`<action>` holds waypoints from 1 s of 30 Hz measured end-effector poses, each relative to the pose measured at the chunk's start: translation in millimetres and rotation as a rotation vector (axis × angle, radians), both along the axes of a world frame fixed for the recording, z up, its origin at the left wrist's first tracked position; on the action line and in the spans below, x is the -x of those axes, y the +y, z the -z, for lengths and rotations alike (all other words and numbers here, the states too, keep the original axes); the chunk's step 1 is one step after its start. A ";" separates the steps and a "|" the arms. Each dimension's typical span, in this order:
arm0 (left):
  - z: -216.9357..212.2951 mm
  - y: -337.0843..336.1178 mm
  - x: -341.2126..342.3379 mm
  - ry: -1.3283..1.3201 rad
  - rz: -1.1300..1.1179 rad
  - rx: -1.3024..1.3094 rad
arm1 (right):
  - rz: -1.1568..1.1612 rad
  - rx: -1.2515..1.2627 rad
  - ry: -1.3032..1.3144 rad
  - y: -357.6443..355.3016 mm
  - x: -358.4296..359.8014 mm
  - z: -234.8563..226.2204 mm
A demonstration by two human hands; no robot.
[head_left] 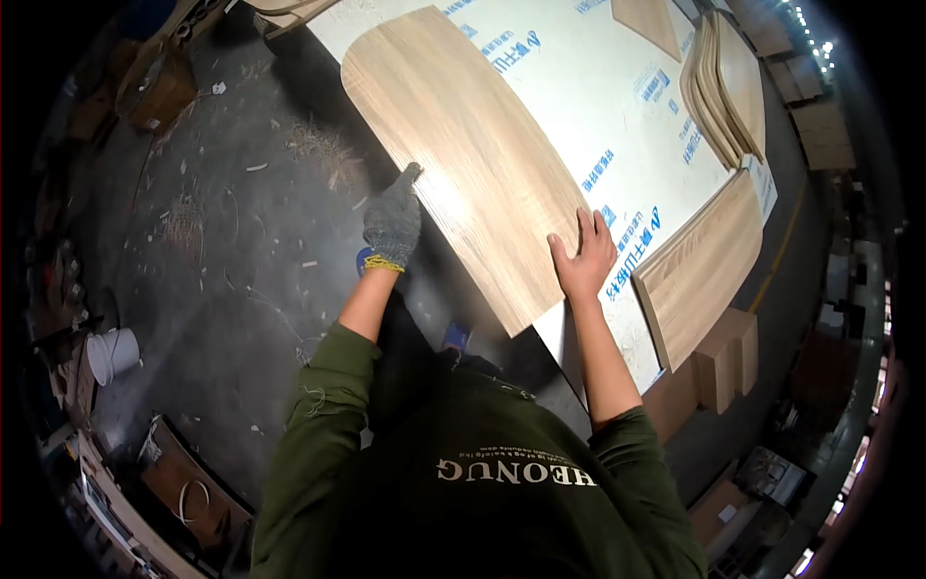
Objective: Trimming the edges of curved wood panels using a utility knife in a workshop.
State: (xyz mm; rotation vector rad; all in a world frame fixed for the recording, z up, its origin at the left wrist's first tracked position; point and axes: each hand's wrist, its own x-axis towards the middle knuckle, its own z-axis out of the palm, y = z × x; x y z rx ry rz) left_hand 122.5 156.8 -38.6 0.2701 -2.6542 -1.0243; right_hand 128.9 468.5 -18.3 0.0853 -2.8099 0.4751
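Observation:
A long wood-grain board (pixel 463 154) with rounded far corners lies at a slant before me, its near left edge jutting past the white printed sheet (pixel 569 106) beneath it. My left hand (pixel 392 224), in a grey knit glove with a yellow cuff, grips the board's left edge. Its thumb shows at the edge, while the other fingers are mostly hidden. Bare and with fingers apart, my right hand (pixel 586 256) rests flat against the right edge near the board's close end, the thumb on the board's face.
To the right lie a stack of wood-grain boards (pixel 704 251) and several curved pieces (pixel 719 92) stacked on edge. Brown cartons (pixel 728 357) stand below the right side. Shavings litter the dark floor (pixel 241 193) at left. A white bucket (pixel 114 355) lies tipped there.

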 end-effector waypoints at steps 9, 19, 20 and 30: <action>9.0 87.5 -113.6 0.088 0.233 -0.048 | 0.006 0.017 0.031 -6.5 -1.6 -0.2; 22.7 99.9 -200.1 -0.350 0.571 0.450 | 0.011 0.075 0.011 -8.5 -3.3 1.8; 27.5 93.4 -178.6 0.076 0.177 1.100 | 0.020 0.083 0.021 -1.5 -0.9 3.4; 40.8 97.2 -140.0 0.107 0.034 0.861 | 0.024 0.099 0.010 -8.6 -0.1 -1.0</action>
